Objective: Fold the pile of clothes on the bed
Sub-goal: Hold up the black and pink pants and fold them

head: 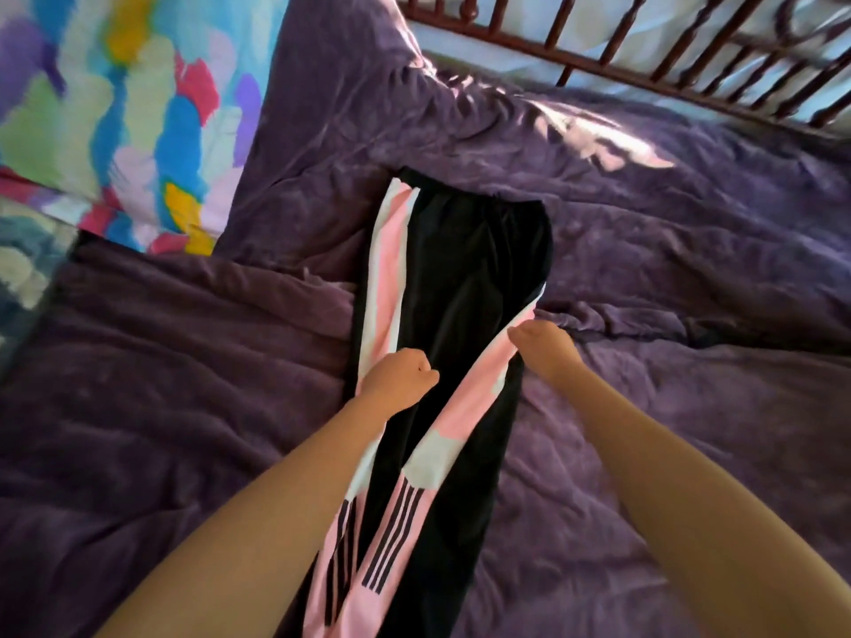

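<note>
The black track pants with pink-and-white side stripes lie lengthwise on the purple comforter, waistband farthest from you. Your left hand sits on them with its fingers curled; whether it pinches any cloth, you cannot tell. Your right hand grips their striped right edge.

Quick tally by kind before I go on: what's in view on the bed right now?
Black track pants with pink and white side stripes: 1
Hands: 2, left hand and right hand
Multicoloured patterned pillows: 2, the lower one blurred
Purple crinkled bed cover: 1
Total: 6
</note>
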Tool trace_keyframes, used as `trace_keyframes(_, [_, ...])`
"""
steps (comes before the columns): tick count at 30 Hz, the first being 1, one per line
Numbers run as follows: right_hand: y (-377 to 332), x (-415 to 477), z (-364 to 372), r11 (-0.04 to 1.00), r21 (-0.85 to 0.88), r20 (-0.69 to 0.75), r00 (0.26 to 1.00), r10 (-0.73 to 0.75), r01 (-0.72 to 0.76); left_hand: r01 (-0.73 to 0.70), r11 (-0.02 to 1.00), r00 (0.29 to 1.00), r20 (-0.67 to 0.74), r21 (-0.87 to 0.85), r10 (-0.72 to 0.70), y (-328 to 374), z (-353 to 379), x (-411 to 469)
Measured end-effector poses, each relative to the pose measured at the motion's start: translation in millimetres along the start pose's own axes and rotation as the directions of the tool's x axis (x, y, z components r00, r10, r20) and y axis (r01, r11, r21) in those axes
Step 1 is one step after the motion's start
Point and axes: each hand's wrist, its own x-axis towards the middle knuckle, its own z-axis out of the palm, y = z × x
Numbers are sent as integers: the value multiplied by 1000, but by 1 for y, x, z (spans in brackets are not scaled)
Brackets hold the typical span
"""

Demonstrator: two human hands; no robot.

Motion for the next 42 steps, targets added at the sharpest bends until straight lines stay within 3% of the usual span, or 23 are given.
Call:
trace_keyframes(4, [18, 70, -13, 995, 69, -10, 997, 76, -75, -26, 1000, 999, 25, 15, 25, 24, 10, 59])
trace_keyframes(7, [32, 127, -15, 975, 123, -68, 979, 194, -185, -73, 997, 997, 7, 27, 73, 38, 20, 101])
trace_keyframes(11, [40, 184, -8, 913, 240, -44, 936, 350, -330, -137, 990, 989, 70, 38, 134, 51, 39, 144])
trace_keyframes(16, [46, 215, 4, 851, 370, -153, 879, 452, -374, -158, 975, 986, 78, 153, 148, 61, 61, 163])
trace_keyframes(19, [17, 208, -13, 896, 372, -257, 901, 349, -241, -213, 975, 977, -14, 70, 214, 63, 56, 156])
trace_keyframes(21, [-19, 204, -25, 946, 308, -333, 921, 203, -97, -202, 972, 977, -90, -123, 192, 51, 38, 152])
trace_keyframes(23, [-64, 200, -29, 971, 233, -369, 929, 29, 63, -162, 905, 974, -212, -394, 82, 34, 12, 140])
trace_keyframes(25, [-110, 201, -18, 954, 203, -279, 947, -160, 221, -121, 769, 939, -323, -627, -116, 12, -9, 122])
trace_keyframes(27, [-143, 202, 4, 924, 220, -24, 949, -314, 311, -91, 656, 880, -369, -749, -298, -12, -19, 108])
trace_keyframes(29, [-152, 200, 26, 946, 80, 212, 922, -325, 315, -14, 599, 846, -329, -801, -420, -31, -20, 100])
trace_keyframes(32, [-126, 179, 44, 975, -8, 302, 930, -208, 221, 166, 593, 868, -168, -788, -467, -53, -7, 93])
trace_keyframes(34, [-96, 150, 52, 984, -32, 279, 947, -160, 176, 260, 594, 891, -48, -762, -451, -63, 6, 83])
trace_keyframes(37, [-41, 85, 68, 986, -81, 110, 984, -138, 148, 310, 539, 907, 74, -783, -414, -72, 27, 51])
trace_keyframes(40, [11, 0, 98, 999, 22, -53, 998, -35, 36, 363, 462, 905, 187, -809, -383, -78, 48, 6])
trace_keyframes(42, [35, -55, 122, 991, 125, -68, 996, 57, -49, 400, 552, 911, 254, -732, -324, -87, 64, -22])
